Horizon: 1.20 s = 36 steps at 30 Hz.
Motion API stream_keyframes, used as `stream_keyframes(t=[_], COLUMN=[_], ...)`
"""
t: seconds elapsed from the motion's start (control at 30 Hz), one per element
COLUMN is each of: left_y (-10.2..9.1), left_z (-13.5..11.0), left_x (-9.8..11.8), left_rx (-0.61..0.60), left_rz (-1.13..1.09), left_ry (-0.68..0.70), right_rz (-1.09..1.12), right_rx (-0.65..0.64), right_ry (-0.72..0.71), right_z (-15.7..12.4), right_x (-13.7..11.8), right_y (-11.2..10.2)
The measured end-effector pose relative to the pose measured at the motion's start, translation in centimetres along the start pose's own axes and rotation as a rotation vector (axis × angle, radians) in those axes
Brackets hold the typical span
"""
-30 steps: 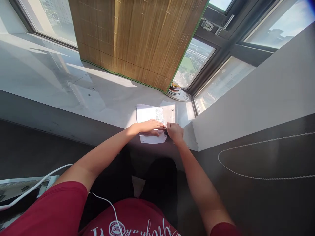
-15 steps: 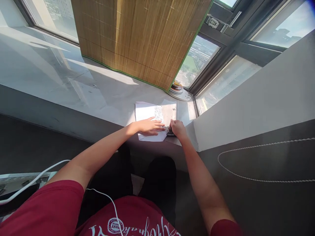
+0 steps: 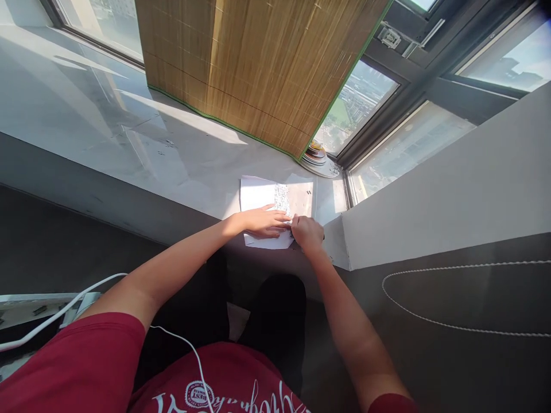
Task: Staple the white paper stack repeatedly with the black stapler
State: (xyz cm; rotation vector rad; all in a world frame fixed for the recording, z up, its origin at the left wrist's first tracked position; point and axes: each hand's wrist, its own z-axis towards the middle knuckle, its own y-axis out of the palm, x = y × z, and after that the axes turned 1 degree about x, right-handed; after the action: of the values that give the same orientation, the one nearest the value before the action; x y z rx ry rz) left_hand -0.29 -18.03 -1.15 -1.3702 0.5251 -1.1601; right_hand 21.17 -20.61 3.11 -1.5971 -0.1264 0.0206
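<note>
A folded white paper [image 3: 257, 192] lies on the pale window ledge, with a strip of dense dark print or writing along its right part. My left hand [image 3: 267, 221] rests flat on it, fingers stretched to the right. At the paper's right edge my right hand [image 3: 307, 232] is closed, knuckles up, touching or nearly touching the left fingertips. A small dark object [image 3: 323, 237] shows only at its end beside the right hand; the fist hides the rest, so its kind is unclear.
The window ledge [image 3: 202, 172] ends at a front edge close to my body. A bamboo blind [image 3: 258, 74] hangs over it. Stacked plates [image 3: 321, 163] stand in the window corner. A beaded cord loop [image 3: 413, 312] hangs right, and a white cable [image 3: 64, 310] runs at left.
My right hand has shifted slightly left toward the left fingertips and now covers more of the dark object. The left hand stays on the paper. The view has tilted a little.
</note>
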Motion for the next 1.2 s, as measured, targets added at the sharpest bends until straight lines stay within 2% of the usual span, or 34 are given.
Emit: stream_keyframes(t=[0.23, 0.37, 0.47, 0.6, 0.67, 0.77, 0.83, 0.87, 1.0, 1.2], left_y=[0.2, -0.3, -0.6, -0.6, -0.4, 0.1, 0.3, 0.4, 0.1, -1.8], left_z=[-0.1, -0.2, -0.3, -0.2, -0.2, -0.1, -0.2, -0.2, -0.1, 1.0], left_x=[-0.4, 0.0, 0.5, 0.5, 0.2, -0.4, -0.7, -0.7, -0.8, -1.5], left_rx=[-0.028, -0.034, -0.029, -0.043, -0.056, -0.046, -0.011, 0.008, 0.04, -0.077], left_rz=[0.008, -0.015, -0.048, -0.062, -0.049, -0.019, 0.001, 0.012, 0.055, 0.06], left_ry=[-0.012, -0.032, -0.056, -0.109, -0.12, -0.091, -0.06, -0.042, 0.012, 0.016], right_rz=[-0.083, 0.019, 0.117, 0.218, 0.34, 0.514, 0.477, 0.42, 0.277, 0.282], right_rx=[0.078, 0.082, 0.147, 0.216, 0.222, 0.24, 0.275, 0.292, 0.347, 0.445], right_ry=[-0.047, -0.029, 0.048, 0.028, -0.038, -0.276, -0.405, -0.419, -0.258, -0.047], right_z=[-0.5, -0.5, -0.3, 0.7, 1.2, 1.3, 1.0, 0.9, 1.2, 2.8], right_x=[-0.9, -0.3, 0.3, 1.2, 2.1, 4.0, 5.4, 6.0, 7.8, 8.4], right_y=[0.8, 0.7, 0.7, 0.7, 0.5, 0.4, 0.7, 1.1, 3.1, 4.6])
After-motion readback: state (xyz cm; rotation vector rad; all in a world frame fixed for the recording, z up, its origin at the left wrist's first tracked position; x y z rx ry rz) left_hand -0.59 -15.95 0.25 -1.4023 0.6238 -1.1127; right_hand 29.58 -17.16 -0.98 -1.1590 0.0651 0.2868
